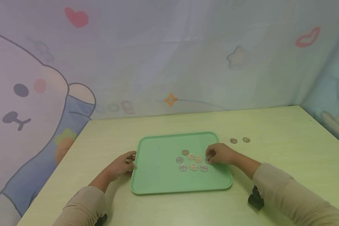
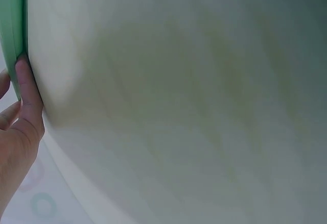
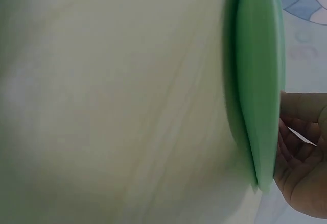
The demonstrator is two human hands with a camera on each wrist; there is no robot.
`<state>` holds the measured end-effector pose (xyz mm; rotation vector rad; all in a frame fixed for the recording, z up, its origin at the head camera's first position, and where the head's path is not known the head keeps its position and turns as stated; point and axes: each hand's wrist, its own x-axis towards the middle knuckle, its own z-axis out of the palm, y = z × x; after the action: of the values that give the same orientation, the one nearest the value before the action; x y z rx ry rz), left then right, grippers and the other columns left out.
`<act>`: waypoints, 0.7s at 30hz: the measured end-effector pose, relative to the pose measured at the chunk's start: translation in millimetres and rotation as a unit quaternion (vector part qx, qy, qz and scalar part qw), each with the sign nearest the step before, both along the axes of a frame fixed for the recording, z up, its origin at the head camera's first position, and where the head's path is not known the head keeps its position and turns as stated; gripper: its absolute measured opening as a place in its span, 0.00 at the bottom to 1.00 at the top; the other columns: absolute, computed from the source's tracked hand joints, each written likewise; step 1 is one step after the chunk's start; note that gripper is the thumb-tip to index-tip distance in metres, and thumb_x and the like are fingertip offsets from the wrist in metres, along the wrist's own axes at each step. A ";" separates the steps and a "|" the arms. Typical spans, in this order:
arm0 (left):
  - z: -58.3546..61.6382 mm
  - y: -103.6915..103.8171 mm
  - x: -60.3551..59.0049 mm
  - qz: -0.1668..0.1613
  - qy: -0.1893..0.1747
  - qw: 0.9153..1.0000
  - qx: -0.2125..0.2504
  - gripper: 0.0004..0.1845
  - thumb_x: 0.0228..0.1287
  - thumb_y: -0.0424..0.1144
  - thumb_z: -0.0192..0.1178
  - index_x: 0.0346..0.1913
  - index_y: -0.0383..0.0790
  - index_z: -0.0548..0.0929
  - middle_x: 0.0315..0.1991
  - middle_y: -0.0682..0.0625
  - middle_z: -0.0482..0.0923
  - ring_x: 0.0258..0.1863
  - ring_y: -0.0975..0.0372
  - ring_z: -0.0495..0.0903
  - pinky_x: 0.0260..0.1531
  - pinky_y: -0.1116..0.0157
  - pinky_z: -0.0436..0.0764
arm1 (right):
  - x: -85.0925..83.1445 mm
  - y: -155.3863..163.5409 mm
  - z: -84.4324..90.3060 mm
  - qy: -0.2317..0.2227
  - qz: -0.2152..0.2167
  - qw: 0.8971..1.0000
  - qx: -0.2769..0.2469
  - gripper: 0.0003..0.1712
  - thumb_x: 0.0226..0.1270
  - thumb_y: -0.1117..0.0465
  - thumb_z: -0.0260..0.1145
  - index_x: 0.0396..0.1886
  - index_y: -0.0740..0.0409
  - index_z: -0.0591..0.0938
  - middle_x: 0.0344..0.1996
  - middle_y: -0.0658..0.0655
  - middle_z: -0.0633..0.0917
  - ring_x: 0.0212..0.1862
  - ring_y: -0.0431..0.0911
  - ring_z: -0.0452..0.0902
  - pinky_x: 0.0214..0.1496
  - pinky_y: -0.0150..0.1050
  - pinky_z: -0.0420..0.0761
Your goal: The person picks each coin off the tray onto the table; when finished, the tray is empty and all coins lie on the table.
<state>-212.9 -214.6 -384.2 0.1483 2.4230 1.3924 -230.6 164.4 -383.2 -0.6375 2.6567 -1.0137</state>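
Observation:
A light green tray [image 1: 155, 163] lies on the table, with several silver and gold-toned coins [image 1: 193, 167] flat in its right half. My left hand [image 1: 120, 166] holds the tray's left rim; in the left wrist view the fingers [image 2: 29, 94] lie on either side of the green edge. Over the tray's right side, my right hand [image 1: 221, 153] pinches a coin [image 1: 207, 160] between thumb and fingertips, close to the tray's surface. Seen from the right wrist, the tray wall [image 3: 259, 91] hides the fingertips and the coin.
Two more coins, one nearer the tray [image 1: 233, 141] and one farther right [image 1: 246, 139], lie on the pale table [image 1: 271, 141] behind my right forearm. A printed fabric backdrop [image 1: 169, 56] hangs along the table's far edge.

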 end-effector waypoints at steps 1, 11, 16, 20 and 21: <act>0.0 0.1 -0.1 0.000 0.000 1.000 0.001 0.29 0.57 0.25 0.50 0.62 0.30 0.54 0.54 0.35 0.59 0.50 0.46 0.65 0.37 0.60 0.77 | 0.2 -0.4 -0.5 0.007 0.004 1.000 0.004 0.08 0.47 0.66 0.66 0.29 0.60 0.78 0.27 0.50 0.77 0.33 0.44 0.70 0.34 0.36 0.73; 3.4 -1.7 2.9 -0.008 0.001 1.000 0.008 0.30 0.58 0.26 0.49 0.63 0.30 0.52 0.56 0.32 0.56 0.51 0.43 0.63 0.38 0.59 0.76 | 2.4 -7.8 0.8 0.056 0.020 0.997 0.043 0.07 0.46 0.66 0.67 0.24 0.59 0.76 0.23 0.49 0.74 0.30 0.42 0.68 0.32 0.35 0.71; 3.3 -0.1 2.4 -0.007 0.002 1.000 0.004 0.29 0.58 0.25 0.49 0.62 0.29 0.53 0.55 0.33 0.57 0.51 0.44 0.64 0.38 0.59 0.76 | 4.7 -7.9 1.4 0.058 0.015 0.997 0.055 0.09 0.45 0.68 0.67 0.24 0.58 0.74 0.22 0.49 0.71 0.28 0.42 0.65 0.29 0.34 0.69; 2.6 1.2 2.7 -0.007 0.002 1.000 0.005 0.29 0.58 0.25 0.49 0.62 0.29 0.52 0.55 0.32 0.57 0.51 0.44 0.63 0.38 0.59 0.76 | 6.9 -6.7 1.1 0.047 0.008 0.998 0.037 0.09 0.46 0.69 0.66 0.24 0.57 0.72 0.21 0.49 0.70 0.27 0.43 0.65 0.28 0.35 0.68; 2.4 1.3 2.9 -0.006 0.001 1.000 0.006 0.29 0.58 0.25 0.49 0.62 0.29 0.52 0.55 0.32 0.57 0.51 0.44 0.63 0.38 0.59 0.76 | 7.3 -6.4 0.6 0.038 0.003 0.999 0.026 0.09 0.47 0.70 0.65 0.23 0.57 0.72 0.21 0.50 0.70 0.27 0.43 0.65 0.27 0.35 0.68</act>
<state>-210.0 -213.3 -381.9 0.1679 2.4114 1.4016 -223.3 158.0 -382.5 -0.6851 2.7345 -0.9331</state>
